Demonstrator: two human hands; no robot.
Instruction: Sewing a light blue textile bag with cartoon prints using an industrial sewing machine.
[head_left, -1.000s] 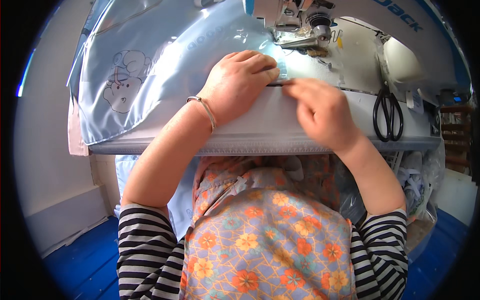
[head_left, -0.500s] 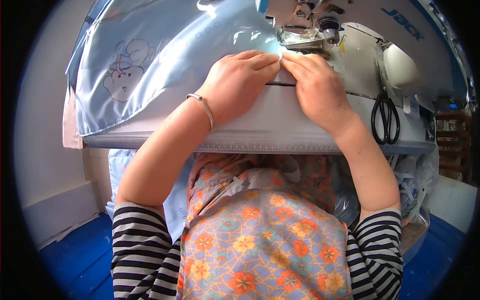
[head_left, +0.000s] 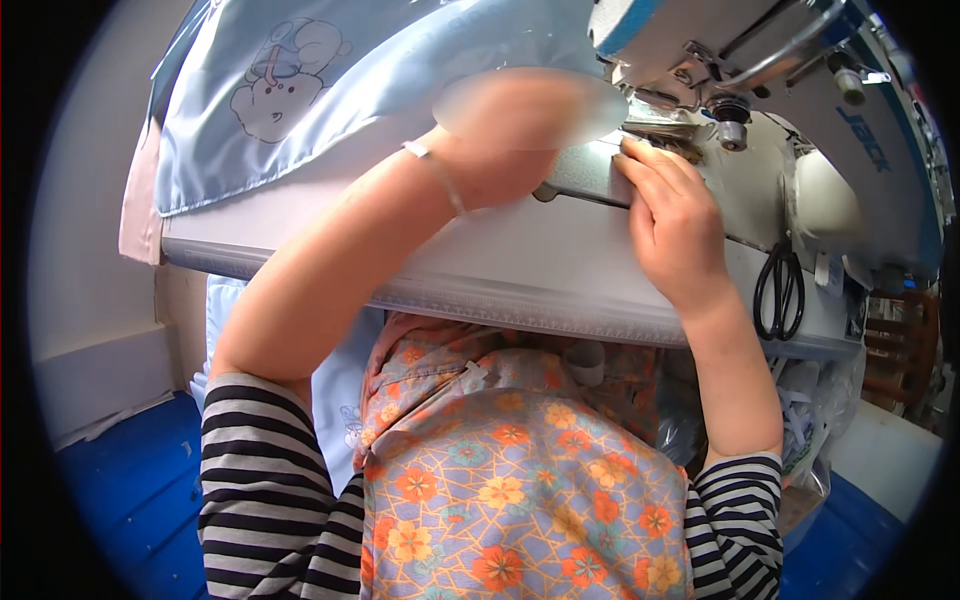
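A sewing machine [head_left: 740, 65] stands at the right with its needle area over the metal plate. My right hand [head_left: 678, 225] rests on the bed just in front of the needle, fingers stretched out and slightly apart; nothing shows in them. To its left, my left hand [head_left: 520, 125] is over the edge of the pale blue satin cloth [head_left: 390, 100]. Its fingers are smeared, so whether they grip the cloth is hidden. A cartoon bear [head_left: 280, 90] is printed on the cloth, which spreads over the table's left side.
Black-handled scissors [head_left: 778, 290] lie to the right of my right hand. A ruler strip [head_left: 520, 315] runs along the table's front edge. Clear plastic bags [head_left: 805, 410] hang below at the right. More pale blue cloth [head_left: 345, 370] hangs below the table near my lap.
My hands, fingertips together at the needle before, are now apart. My left hand has blurred with motion beside the cloth. The view has shifted, and the machine sits farther right.
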